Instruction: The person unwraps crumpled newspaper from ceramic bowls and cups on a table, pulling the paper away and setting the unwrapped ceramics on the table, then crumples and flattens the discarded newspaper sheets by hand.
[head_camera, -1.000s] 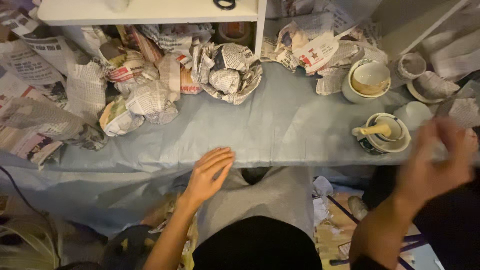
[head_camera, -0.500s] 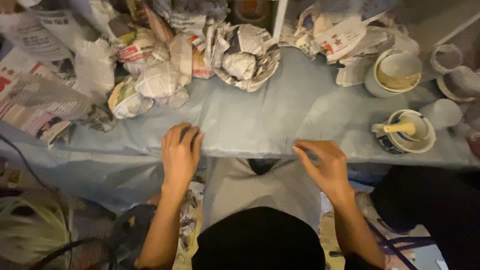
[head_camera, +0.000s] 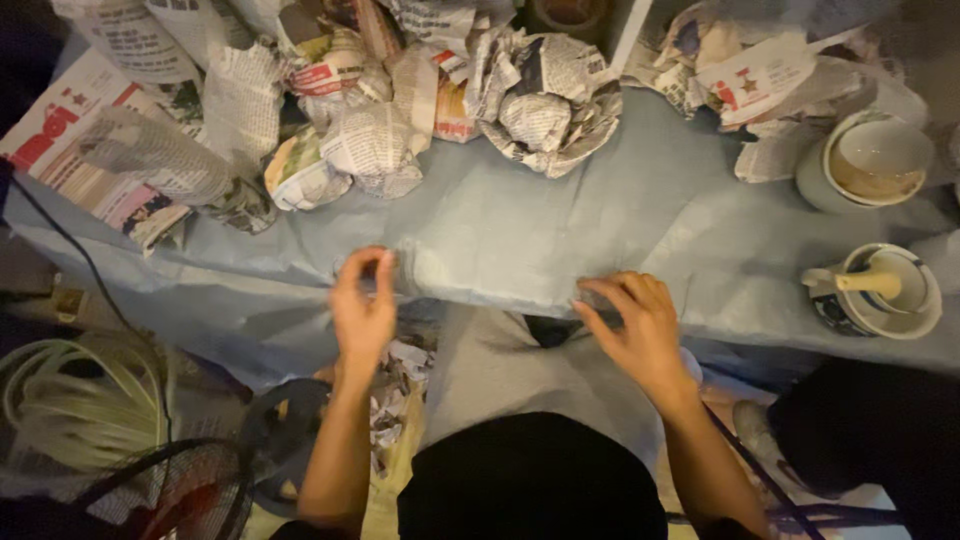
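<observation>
A pale blue-grey sheet of paper (head_camera: 560, 225) covers the table and hangs over its near edge. My left hand (head_camera: 362, 305) pinches that front edge between thumb and fingers. Further right, my right hand (head_camera: 635, 325) grips the same edge with curled fingers. Both hands sit just above my lap. Crumpled newspaper bundles (head_camera: 545, 100) lie at the back of the sheet.
Flat newspapers (head_camera: 110, 150) lie at the left. A cream bowl (head_camera: 880, 160) stands at the right, and a patterned cup (head_camera: 880, 290) with a wooden-handled tool in it stands nearer. A fan (head_camera: 170, 490) and a coiled pale hose (head_camera: 70, 400) are on the floor at left.
The view has tilted lower. My right hand came in from the far right to the sheet's front edge. My left hand shifted from lying flat to pinching the edge.
</observation>
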